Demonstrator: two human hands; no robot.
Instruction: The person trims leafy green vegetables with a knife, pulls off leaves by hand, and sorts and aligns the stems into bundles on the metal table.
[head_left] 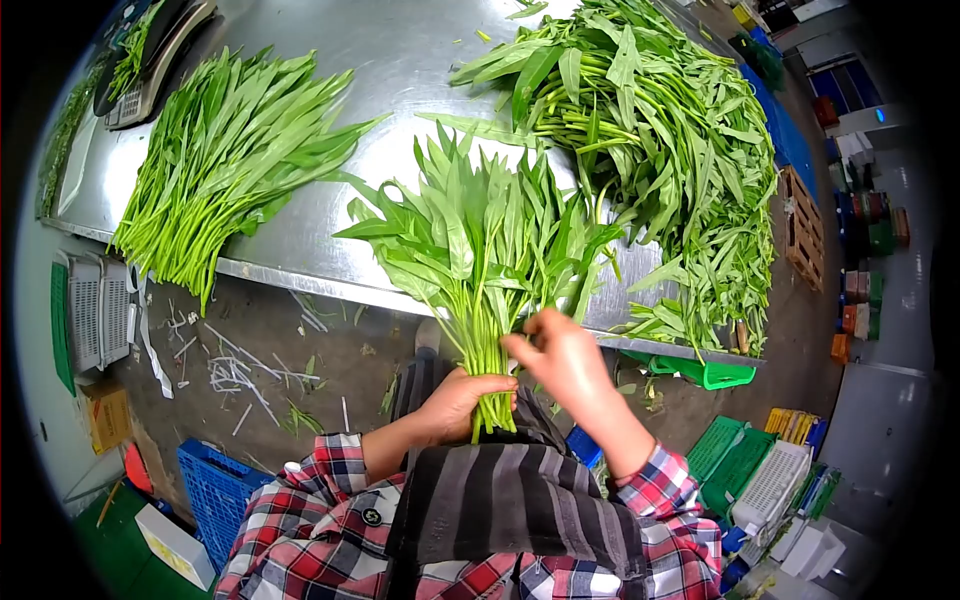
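My left hand [452, 405] is wrapped round the lower stems of a bunch of leafy greens that looks like water spinach [480, 240]. The bunch points away from me, its leaves over the metal table's front edge and its cut stem ends near my apron. At the right side of the stems is my right hand [562, 362], its fingers curled in close to the thumb. Whatever lies between those fingertips is too small or hidden to make out.
A big heap of the same greens [660, 150] covers the right of the metal table [385, 85]. A neat pile [225, 160] lies at left, stems over the edge, near a scale [160, 70]. Below are scraps [240, 375], a blue crate [215, 495] and a green basket [715, 374].
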